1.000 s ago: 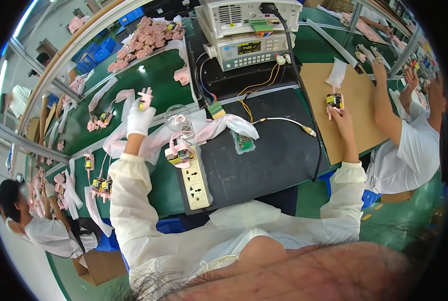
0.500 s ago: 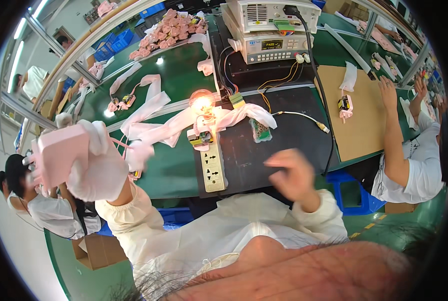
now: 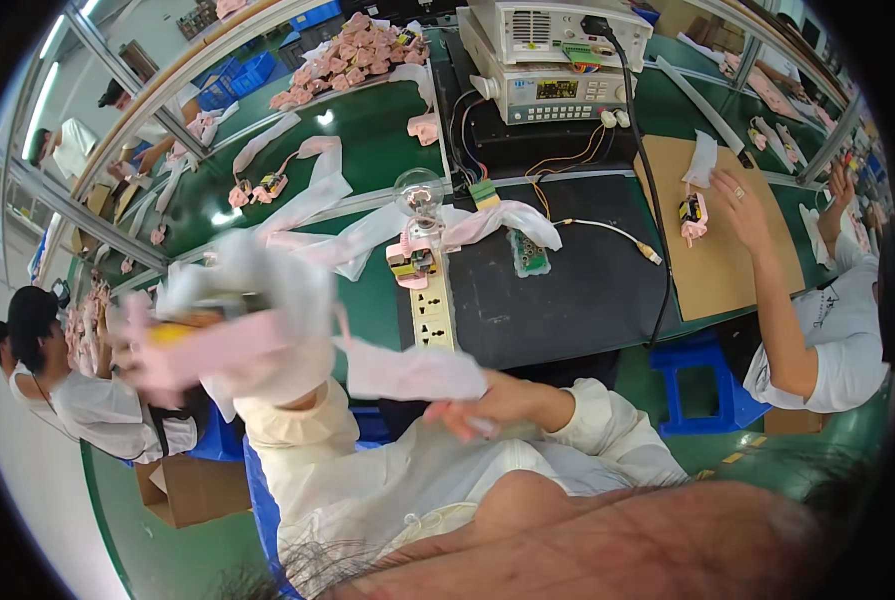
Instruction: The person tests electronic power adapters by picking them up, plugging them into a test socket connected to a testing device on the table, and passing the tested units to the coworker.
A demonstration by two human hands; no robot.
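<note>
My left hand (image 3: 302,300), in a white glove, is closed around a pink plastic housing (image 3: 232,350) with yellow and black parts in its open side. Both are smeared by motion. From the housing a pink cord leads to a whitish wrapped strip (image 3: 412,375), which stretches right toward my bare right hand (image 3: 497,400). The strip's end meets or overlaps that hand. Its fingers point left and are blurred, so whether they grip the strip is unclear. Ahead, a similar pink unit (image 3: 412,262) sits on the power strip (image 3: 431,318), beside an unlit clear bulb (image 3: 420,195).
Two stacked test instruments (image 3: 557,95) stand at the back. A green circuit board (image 3: 528,253) and a white cable (image 3: 612,232) lie on the black mat (image 3: 577,310). Pink parts are heaped (image 3: 357,55) far left. On the right, a co-worker's hand (image 3: 742,205) rests by cardboard (image 3: 757,270).
The bulb has gone from lit to dark. My left hand has moved right and down with the housing, now turned to show its inside. My right hand has come left to the wrapped strip.
</note>
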